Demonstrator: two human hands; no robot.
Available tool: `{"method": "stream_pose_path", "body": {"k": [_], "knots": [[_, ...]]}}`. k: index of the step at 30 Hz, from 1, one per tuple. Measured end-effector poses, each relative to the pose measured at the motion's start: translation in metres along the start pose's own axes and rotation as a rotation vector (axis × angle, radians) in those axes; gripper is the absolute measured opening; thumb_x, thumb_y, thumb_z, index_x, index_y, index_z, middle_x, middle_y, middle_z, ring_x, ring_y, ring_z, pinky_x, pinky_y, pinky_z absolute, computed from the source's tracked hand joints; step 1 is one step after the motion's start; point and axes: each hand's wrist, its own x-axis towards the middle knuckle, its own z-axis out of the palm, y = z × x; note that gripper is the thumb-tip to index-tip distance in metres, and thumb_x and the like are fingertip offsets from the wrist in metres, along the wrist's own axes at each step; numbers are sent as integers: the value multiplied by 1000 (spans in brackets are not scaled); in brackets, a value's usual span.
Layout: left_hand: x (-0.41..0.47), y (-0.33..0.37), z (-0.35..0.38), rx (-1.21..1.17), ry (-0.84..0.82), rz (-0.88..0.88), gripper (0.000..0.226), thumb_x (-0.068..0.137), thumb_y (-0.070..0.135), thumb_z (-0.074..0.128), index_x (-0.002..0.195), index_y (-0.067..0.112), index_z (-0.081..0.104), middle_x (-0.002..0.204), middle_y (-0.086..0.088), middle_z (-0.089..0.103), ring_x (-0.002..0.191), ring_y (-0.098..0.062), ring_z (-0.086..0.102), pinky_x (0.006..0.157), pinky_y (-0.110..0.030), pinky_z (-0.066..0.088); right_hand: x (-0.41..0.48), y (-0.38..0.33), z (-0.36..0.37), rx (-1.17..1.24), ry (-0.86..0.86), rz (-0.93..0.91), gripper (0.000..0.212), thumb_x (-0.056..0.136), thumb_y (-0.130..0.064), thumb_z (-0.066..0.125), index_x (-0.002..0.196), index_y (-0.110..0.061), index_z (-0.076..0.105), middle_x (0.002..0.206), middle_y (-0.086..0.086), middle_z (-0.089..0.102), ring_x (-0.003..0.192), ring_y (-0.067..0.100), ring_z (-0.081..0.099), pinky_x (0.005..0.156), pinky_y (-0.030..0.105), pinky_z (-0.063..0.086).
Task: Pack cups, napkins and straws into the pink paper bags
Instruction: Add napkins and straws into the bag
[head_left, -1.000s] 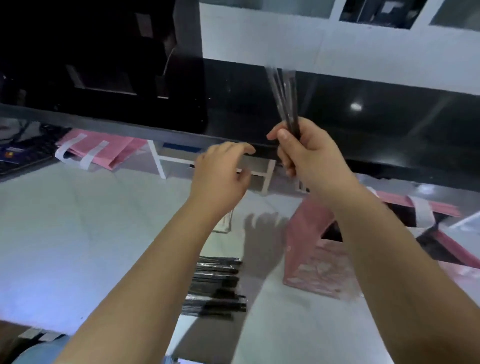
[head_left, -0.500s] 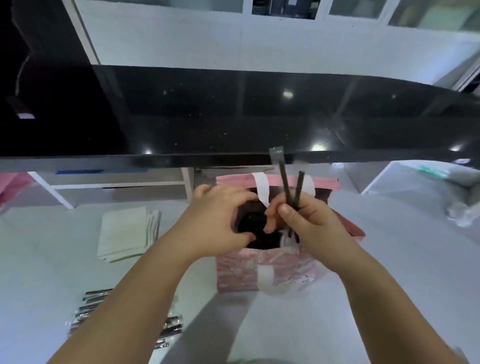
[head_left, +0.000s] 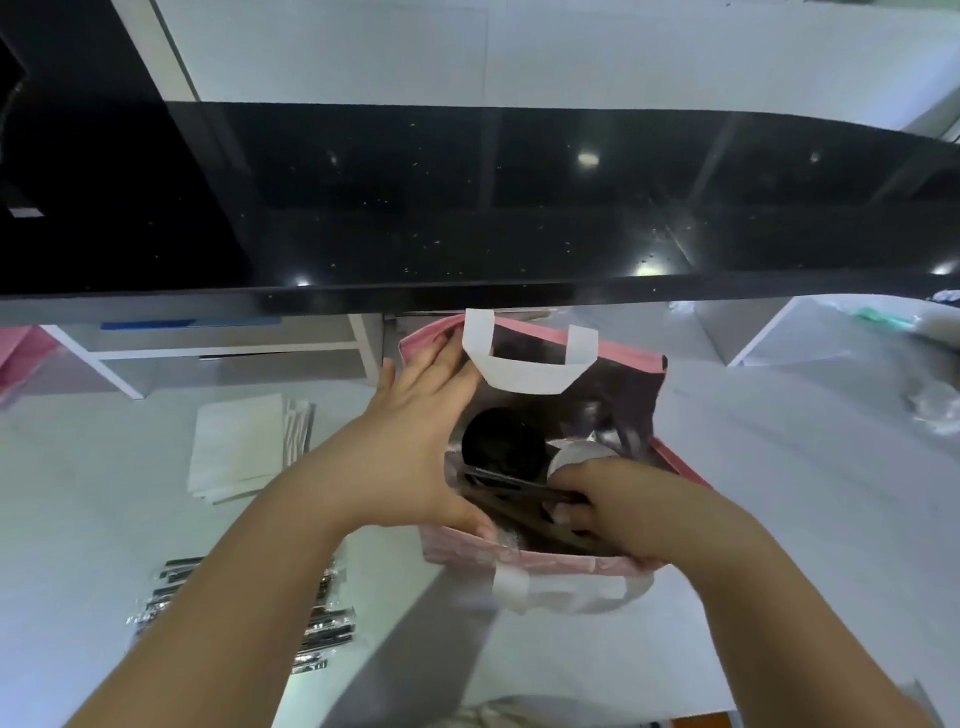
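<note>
Pink bag (head_left: 540, 565) stands open on the tabletop (head_left: 779, 493), cups (head_left: 574, 453) inside. Right hand (head_left: 613, 499) pinches straws (head_left: 506, 486) in its mouth. Left hand (head_left: 410, 431), fingers straight, presses the left wall (napkins (head_left: 239, 441) and spare straws (head_left: 324, 623) lie further left).

Cool, dim indoor light. Lamps glint as bright spots on the glossy black counter (head_left: 519, 208). A soft shadow crosses the white tabletop (head_left: 779, 493) toward its near edge. Wide-angle distortion bows the counter's edge.
</note>
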Motion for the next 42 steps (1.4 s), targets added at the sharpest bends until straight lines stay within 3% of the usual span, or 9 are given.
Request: {"method": "stream_pose_path", "body": {"k": [2,6,10,13,16,20,25,34,42], "knots": [[-2,3,1,-6,29,10,141,46,70,80,142,54,-21,152,30,-28,135,8,-34,118,-46,-8,4,-4,3,-58,-17,41,29,90,-33,62,119,-35,61,101,-9,57,86,8,53,67,17,40],[-2,8,0,68,109,-26,127,55,74,72,151,44,-6,160,21,-8,146,-5,-9,121,-48,8,-1,-5,-5,-17,53,15,37,87,-32,64,122,-42,56,101,-14,56,84,9,52,66,20,41],[-3,14,-6,152,322,-57,73,80,54,66,145,37,37,146,15,43,135,-14,36,112,-42,30,-9,-11,-19,85,213,-20,36,88,-27,66,118,-44,59,105,-15,63,86,7,59,72,21,49],[-6,16,-12,170,512,-106,38,87,36,64,125,28,62,121,9,63,115,-18,52,95,-39,39,-14,-26,-33,122,346,-94,29,88,-25,67,113,-39,63,104,-17,65,89,4,59,79,24,52],[-9,12,-24,160,601,-126,26,88,31,63,113,28,68,108,9,66,106,-16,53,87,-35,39,-12,-50,-46,52,460,-158,21,90,-24,64,107,-35,65,97,-18,60,84,5,56,77,20,49],[-23,-5,-41,212,661,-215,24,87,28,64,111,28,68,110,9,64,109,-17,51,90,-35,39,6,-93,-54,1,631,-212,17,91,-25,62,107,-30,66,97,-12,60,79,9,54,71,18,47],[-69,-42,-51,207,740,-378,27,84,20,66,111,24,69,112,3,63,111,-23,50,91,-41,42,40,-152,-45,-35,662,-298,27,93,-25,56,120,-27,60,116,-4,59,101,18,55,85,31,48],[-164,-128,-6,144,642,-732,33,86,25,62,119,28,64,120,3,60,116,-25,47,93,-38,36,118,-241,45,-75,414,-292,32,91,-18,53,123,-25,56,122,0,59,109,23,53,91,35,43],[-182,-186,48,47,493,-819,39,87,30,57,126,31,58,127,6,57,120,-21,45,93,-37,36,188,-231,122,-32,352,-256,30,91,-17,55,120,-21,61,117,1,63,105,23,54,88,34,43]]}}
